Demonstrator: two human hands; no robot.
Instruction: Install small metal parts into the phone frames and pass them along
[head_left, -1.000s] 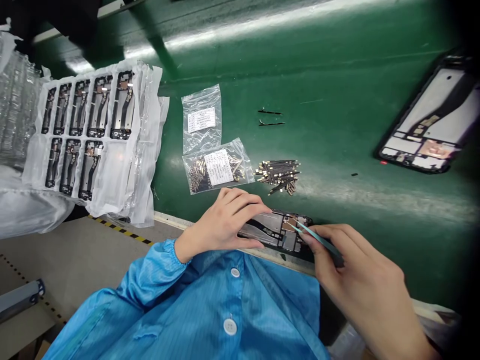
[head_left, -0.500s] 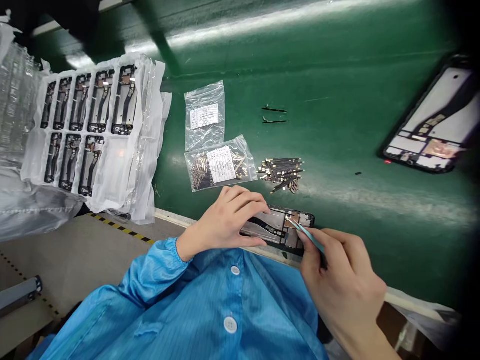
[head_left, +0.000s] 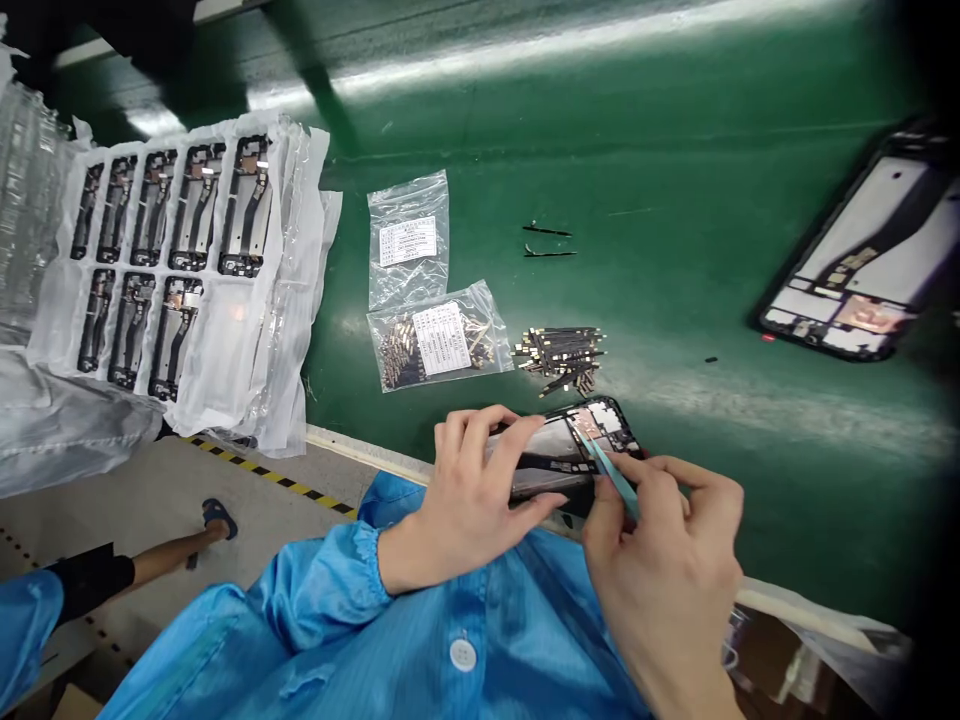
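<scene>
An opened phone frame [head_left: 551, 440] with a black flex cable across it lies tilted at the table's near edge. My left hand [head_left: 472, 490] grips its left end, thumb along the near side and fingers on the far side. Teal tweezers [head_left: 619, 485] are pinched in my right hand [head_left: 667, 540]. Their tips reach the copper-coloured patch at the frame's right end; whether anything is between them I cannot make out. Just beyond the frame lies a pile of small black flex cables [head_left: 562, 355] with gold ends.
A labelled bag of parts [head_left: 442, 340] and another clear bag [head_left: 409, 240] lie left of the pile. Two thin black strips [head_left: 549, 240] are farther back. At left stands a white tray [head_left: 225, 340] of phone frames; another phone frame [head_left: 847, 260] is at right. A person's leg [head_left: 172, 560] shows below.
The phone frame's right end has turned away from me and risen slightly. My left hand has shifted right and nearer. The tweezers still point at the copper patch. A person's leg has appeared at lower left.
</scene>
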